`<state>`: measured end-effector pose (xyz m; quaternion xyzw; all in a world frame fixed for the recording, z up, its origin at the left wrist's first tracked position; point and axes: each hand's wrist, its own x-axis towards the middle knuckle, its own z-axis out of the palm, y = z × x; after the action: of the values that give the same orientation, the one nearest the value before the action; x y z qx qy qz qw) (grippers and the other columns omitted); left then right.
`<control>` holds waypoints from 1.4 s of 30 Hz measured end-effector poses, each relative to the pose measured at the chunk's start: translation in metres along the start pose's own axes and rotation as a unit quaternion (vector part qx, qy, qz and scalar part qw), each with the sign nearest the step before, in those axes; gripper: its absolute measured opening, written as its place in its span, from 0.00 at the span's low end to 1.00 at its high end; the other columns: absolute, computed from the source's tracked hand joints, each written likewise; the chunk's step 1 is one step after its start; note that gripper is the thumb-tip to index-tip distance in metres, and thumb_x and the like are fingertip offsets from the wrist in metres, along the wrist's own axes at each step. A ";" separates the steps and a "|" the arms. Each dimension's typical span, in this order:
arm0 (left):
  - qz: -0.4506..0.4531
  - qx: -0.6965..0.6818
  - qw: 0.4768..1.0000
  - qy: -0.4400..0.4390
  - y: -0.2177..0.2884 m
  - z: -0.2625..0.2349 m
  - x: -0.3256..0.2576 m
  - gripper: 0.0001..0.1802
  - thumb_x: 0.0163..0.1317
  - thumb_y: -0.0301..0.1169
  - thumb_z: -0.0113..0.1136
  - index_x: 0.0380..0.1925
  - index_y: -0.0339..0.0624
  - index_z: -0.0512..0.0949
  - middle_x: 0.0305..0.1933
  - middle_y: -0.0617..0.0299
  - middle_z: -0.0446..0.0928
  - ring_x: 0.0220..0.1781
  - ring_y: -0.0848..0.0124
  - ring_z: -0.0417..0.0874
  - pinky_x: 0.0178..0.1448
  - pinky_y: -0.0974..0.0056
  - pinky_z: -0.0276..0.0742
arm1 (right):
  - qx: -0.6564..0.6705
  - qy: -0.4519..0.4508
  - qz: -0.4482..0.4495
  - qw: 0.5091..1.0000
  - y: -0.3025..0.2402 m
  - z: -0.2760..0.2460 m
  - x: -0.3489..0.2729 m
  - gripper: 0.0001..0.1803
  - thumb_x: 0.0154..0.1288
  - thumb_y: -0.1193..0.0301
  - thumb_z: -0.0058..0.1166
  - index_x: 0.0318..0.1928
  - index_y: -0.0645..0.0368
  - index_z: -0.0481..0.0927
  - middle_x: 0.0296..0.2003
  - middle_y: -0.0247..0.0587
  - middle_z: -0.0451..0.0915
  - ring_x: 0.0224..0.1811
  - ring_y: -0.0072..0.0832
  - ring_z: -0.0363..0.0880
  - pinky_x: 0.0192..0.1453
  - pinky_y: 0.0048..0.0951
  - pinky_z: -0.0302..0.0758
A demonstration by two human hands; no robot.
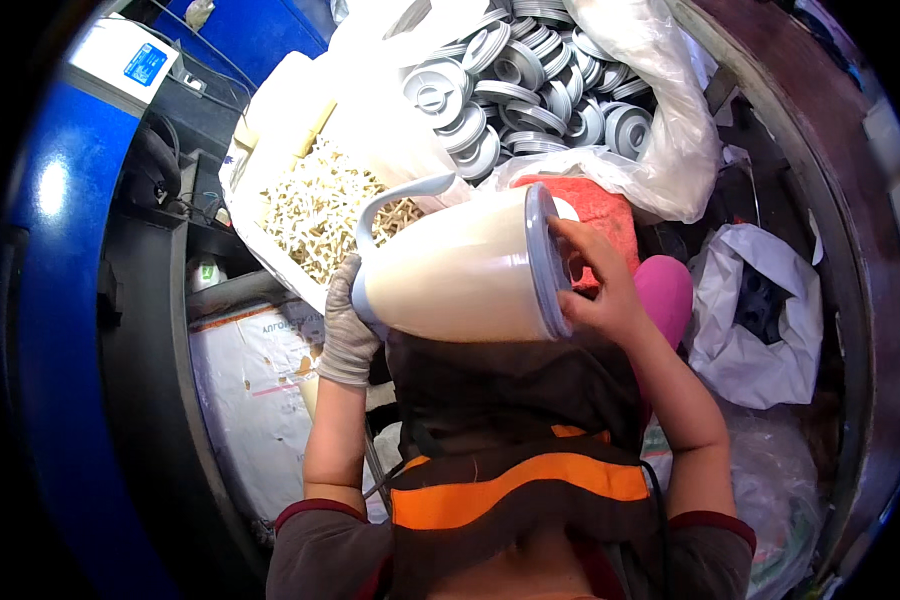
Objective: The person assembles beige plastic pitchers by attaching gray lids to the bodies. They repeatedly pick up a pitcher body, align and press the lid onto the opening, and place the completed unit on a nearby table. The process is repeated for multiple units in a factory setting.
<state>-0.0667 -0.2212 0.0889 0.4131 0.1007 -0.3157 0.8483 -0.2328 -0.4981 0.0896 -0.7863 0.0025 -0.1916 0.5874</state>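
Note:
A cream jug point(460, 275) with a curved grey-blue handle point(395, 203) lies sideways across my lap. At its left end, my left hand point(345, 335), in a pale work glove, is closed round the narrower grey-blue end. My bare right hand point(605, 280) grips the wide grey ring point(545, 265) at the other end, thumb low and fingers bent over its outer face. That face is turned to the right, so what lies inside the ring is mostly hidden.
Ahead, a plastic bag point(660, 60) holds many grey round lids point(530, 115). Left of it, a white sack point(245, 215) holds small cream plastic pieces point(305, 205). A red cloth point(610, 220) lies beyond my right hand. A white bag point(715, 345) holds dark parts; a blue panel point(55, 260) stands left.

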 end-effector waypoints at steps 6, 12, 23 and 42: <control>0.086 0.060 0.995 -0.001 0.011 0.006 -0.007 0.18 0.66 0.39 0.51 0.47 0.36 0.74 0.45 0.54 0.79 0.45 0.63 0.81 0.51 0.58 0.78 | -0.015 0.029 0.023 0.999 -0.021 0.011 -0.006 0.37 0.48 0.64 0.63 0.60 0.61 0.69 0.53 0.44 0.73 0.53 0.30 0.73 0.53 0.32 0.72; 0.425 0.416 0.788 -0.159 0.018 0.050 -0.031 0.19 0.67 0.34 0.51 0.43 0.22 0.76 0.53 0.51 0.72 0.54 0.71 0.72 0.56 0.69 0.70 | 0.370 0.057 0.409 0.832 0.034 0.028 -0.012 0.24 0.71 0.54 0.41 0.56 0.59 0.73 0.49 0.35 0.76 0.48 0.23 0.75 0.49 0.27 0.73; 0.315 0.471 0.763 -0.310 -0.007 0.107 -0.001 0.19 0.61 0.41 0.57 0.33 0.33 0.82 0.59 0.48 0.71 0.57 0.64 0.73 0.62 0.62 0.66 | 0.139 -0.031 0.161 0.977 -0.088 -0.013 -0.038 0.13 0.69 0.65 0.45 0.44 0.63 0.74 0.27 0.33 0.75 0.24 0.20 0.74 0.29 0.22 0.70; 0.291 0.660 0.614 0.321 0.094 -0.294 0.089 0.21 0.62 0.32 0.41 0.48 0.26 0.74 0.55 0.46 0.76 0.56 0.54 0.75 0.61 0.58 0.67 | -0.505 0.647 0.028 0.571 -0.105 -0.343 -0.065 0.24 0.69 0.63 0.47 0.60 0.65 0.66 0.53 0.49 0.72 0.52 0.37 0.75 0.55 0.35 0.70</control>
<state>0.0872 0.0059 -0.0774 0.9439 0.0055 0.1187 0.3080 -0.4209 -0.7671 0.2487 -0.6215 0.4997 -0.6006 -0.0576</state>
